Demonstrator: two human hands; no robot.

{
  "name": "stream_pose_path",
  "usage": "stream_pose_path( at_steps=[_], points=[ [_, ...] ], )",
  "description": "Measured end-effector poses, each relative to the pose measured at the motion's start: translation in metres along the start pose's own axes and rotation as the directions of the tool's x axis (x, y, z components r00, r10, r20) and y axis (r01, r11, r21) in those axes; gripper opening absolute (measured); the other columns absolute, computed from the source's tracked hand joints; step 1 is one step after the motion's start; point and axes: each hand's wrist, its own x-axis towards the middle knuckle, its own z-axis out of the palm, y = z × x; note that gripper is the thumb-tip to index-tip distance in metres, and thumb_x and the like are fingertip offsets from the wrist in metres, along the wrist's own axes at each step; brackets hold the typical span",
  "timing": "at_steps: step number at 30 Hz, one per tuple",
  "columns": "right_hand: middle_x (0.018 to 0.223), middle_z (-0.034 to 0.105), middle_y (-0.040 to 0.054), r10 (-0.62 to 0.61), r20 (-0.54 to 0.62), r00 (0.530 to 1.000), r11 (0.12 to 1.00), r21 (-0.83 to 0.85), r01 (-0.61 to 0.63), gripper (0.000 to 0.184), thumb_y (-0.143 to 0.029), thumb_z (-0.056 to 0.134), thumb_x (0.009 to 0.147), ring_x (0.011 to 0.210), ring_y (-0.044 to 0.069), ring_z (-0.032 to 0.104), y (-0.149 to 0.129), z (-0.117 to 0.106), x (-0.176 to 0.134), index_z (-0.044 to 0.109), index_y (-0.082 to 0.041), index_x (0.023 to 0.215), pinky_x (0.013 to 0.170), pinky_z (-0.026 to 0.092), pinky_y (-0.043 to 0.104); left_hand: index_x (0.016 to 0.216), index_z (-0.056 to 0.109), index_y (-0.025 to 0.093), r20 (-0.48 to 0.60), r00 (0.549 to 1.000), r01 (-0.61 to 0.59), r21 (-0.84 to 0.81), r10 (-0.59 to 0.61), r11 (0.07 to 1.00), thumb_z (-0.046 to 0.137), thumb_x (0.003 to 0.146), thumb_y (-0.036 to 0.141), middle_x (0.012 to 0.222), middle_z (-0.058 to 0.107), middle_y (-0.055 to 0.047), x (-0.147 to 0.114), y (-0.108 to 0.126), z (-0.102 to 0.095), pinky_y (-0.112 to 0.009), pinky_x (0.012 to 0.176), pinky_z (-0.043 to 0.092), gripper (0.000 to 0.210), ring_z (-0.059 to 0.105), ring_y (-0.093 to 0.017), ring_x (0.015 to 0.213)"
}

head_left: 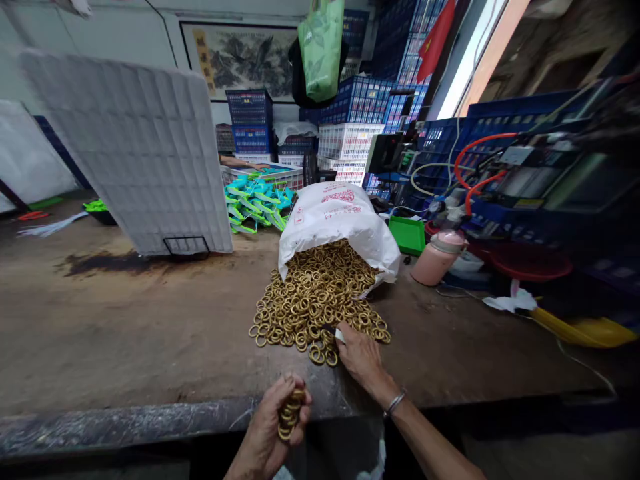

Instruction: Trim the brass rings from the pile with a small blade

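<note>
My left hand (274, 427) is closed around several brass-coloured rings (290, 415), held in front of the table's near edge. My right hand (361, 355) reaches over the table to the front of a heap of the same rings (310, 303). A white patch and a thin dark tip show at its fingers; I cannot make out what they are. The heap spills from the mouth of a white woven sack (334, 212) with red print, lying on its side. A few rings (323, 355) lie at the heap's front, beside my right fingertips.
A white ribbed panel (145, 147) stands upright at left. Green and turquoise plastic pieces (257, 200) are piled behind the table, near another person's arm (240, 162). A pink bottle (436, 259), a green tray (407, 235) and a yellow scoop (583, 328) lie right.
</note>
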Motion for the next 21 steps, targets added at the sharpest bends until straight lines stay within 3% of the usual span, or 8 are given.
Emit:
stream_pose_path(
  at_steps=[5, 9, 12, 14, 16, 19, 21],
  points=[
    [0.063, 0.061, 0.0002, 0.019, -0.004, 1.000, 0.997, 0.080, -0.018, 0.014, -0.019, 0.043, 0.080, 0.056, 0.011, 0.051, 0.004, 0.004, 0.002, 0.056, -0.021, 0.076, 0.051, 0.020, 0.023, 0.067, 0.055, 0.013, 0.040, 0.999, 0.029, -0.123, -0.024, 0.992, 0.065, 0.069, 0.036, 0.068, 0.057, -0.003, 0.003, 0.000, -0.005, -0.014, 0.035, 0.027, 0.025, 0.052, -0.009, 0.054],
    [0.064, 0.058, 0.0002, 0.073, -0.032, 0.997, 0.970, 0.236, -0.063, 0.014, -0.020, 0.042, 0.078, 0.058, 0.012, 0.049, 0.005, 0.001, 0.005, 0.056, -0.021, 0.076, 0.054, 0.026, 0.022, 0.063, 0.055, 0.012, -0.008, 1.000, -0.031, -0.071, 0.030, 0.997, 0.069, 0.066, 0.031, 0.067, 0.057, -0.003, 0.005, -0.004, -0.006, -0.014, 0.036, 0.029, 0.024, 0.054, -0.010, 0.056],
    [0.068, 0.054, 0.0008, 0.041, -0.088, 0.995, 0.917, 0.399, -0.003, 0.015, -0.024, 0.040, 0.079, 0.063, 0.013, 0.047, 0.001, -0.004, 0.005, 0.053, -0.020, 0.073, 0.058, 0.030, 0.023, 0.067, 0.055, 0.013, -0.026, 0.999, -0.038, -0.020, 0.038, 0.999, 0.070, 0.065, 0.028, 0.064, 0.056, -0.001, 0.007, -0.003, 0.000, -0.013, 0.034, 0.027, 0.022, 0.053, -0.009, 0.053],
    [0.068, 0.051, 0.0001, 0.008, -0.110, 0.994, 0.853, 0.520, 0.050, 0.020, -0.029, 0.037, 0.081, 0.063, 0.012, 0.045, -0.004, -0.007, 0.003, 0.049, -0.019, 0.068, 0.060, 0.032, 0.023, 0.073, 0.055, 0.014, -0.016, 0.999, -0.038, 0.001, 0.038, 0.999, 0.072, 0.063, 0.026, 0.064, 0.056, -0.001, 0.009, 0.000, 0.005, -0.013, 0.034, 0.026, 0.023, 0.053, -0.009, 0.052],
    [0.064, 0.047, -0.0022, 0.000, -0.053, 0.999, 0.754, 0.656, 0.035, 0.022, -0.032, 0.036, 0.081, 0.060, 0.011, 0.042, -0.009, -0.010, 0.000, 0.046, -0.020, 0.066, 0.057, 0.033, 0.022, 0.079, 0.055, 0.015, -0.014, 0.997, -0.074, 0.041, 0.074, 0.996, 0.072, 0.062, 0.027, 0.064, 0.056, 0.000, 0.011, 0.002, 0.010, -0.013, 0.034, 0.026, 0.027, 0.053, -0.009, 0.052],
    [0.058, 0.045, -0.0046, -0.053, 0.117, 0.992, 0.559, 0.826, -0.068, 0.021, -0.033, 0.039, 0.080, 0.055, 0.010, 0.041, -0.018, -0.013, -0.008, 0.045, -0.020, 0.065, 0.054, 0.033, 0.021, 0.081, 0.055, 0.016, -0.069, 0.969, -0.217, 0.225, 0.238, 0.950, 0.068, 0.065, 0.034, 0.058, 0.052, 0.004, 0.014, 0.003, 0.015, -0.013, 0.032, 0.024, 0.027, 0.044, -0.006, 0.042],
    [0.056, 0.046, -0.0049, -0.104, 0.195, 0.975, 0.476, 0.871, -0.123, 0.020, -0.032, 0.041, 0.078, 0.054, 0.009, 0.042, -0.023, -0.014, -0.014, 0.047, -0.019, 0.064, 0.054, 0.034, 0.021, 0.082, 0.057, 0.016, -0.075, 0.915, -0.332, 0.418, 0.397, 0.845, 0.064, 0.068, 0.035, 0.053, 0.049, 0.006, 0.015, 0.003, 0.017, -0.015, 0.033, 0.027, 0.024, 0.039, -0.005, 0.038]
  ],
)
